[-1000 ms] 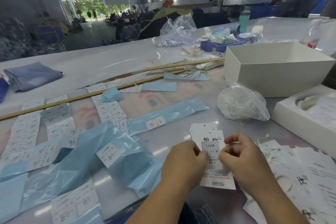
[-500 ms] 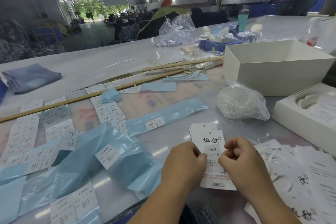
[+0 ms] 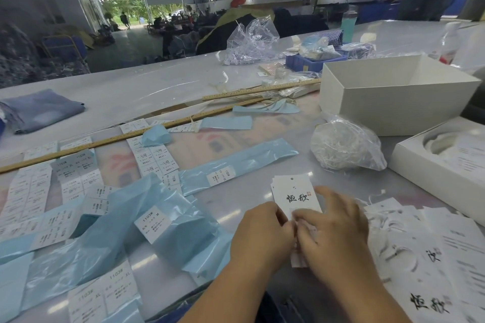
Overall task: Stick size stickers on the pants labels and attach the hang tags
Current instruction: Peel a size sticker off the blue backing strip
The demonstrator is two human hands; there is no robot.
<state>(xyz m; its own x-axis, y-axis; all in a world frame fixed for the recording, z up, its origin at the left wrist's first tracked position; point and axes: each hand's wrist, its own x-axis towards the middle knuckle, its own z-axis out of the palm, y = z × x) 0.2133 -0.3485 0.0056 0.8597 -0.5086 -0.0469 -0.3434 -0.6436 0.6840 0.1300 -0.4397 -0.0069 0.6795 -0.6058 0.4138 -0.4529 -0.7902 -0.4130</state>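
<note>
Both hands are seen low centre, pressed onto a small stack of white hang tags [image 3: 292, 193] lying flat on the desk [image 3: 147, 92]. Left hand [image 3: 261, 233] is curled, fingers bent under, fingertips pinched at the tag's lower left edge. Right hand [image 3: 332, 225] is laid flatter over the tag's lower half, fingers partly spread, thumb met w/ the left fingertips at the middle of the tag. A size sticker under the fingers cannot be made out; mostly hidden. Top of the tag, w/ punched hole & black brush characters, is left uncovered.

Left of the hands, blue backing sheets [image 3: 126, 220] w/ white size stickers [image 3: 151, 223] are spread over the desk; one reads 1103# M. More printed tags [image 3: 420, 265] are piled at lower right, just beside the right hand. A clear bag of white strings [image 3: 343, 148] is seen behind the tags, near an open white box [image 3: 388, 102]. Two wooden rulers [image 3: 147, 132] lie across the desk beyond the stickers.
</note>
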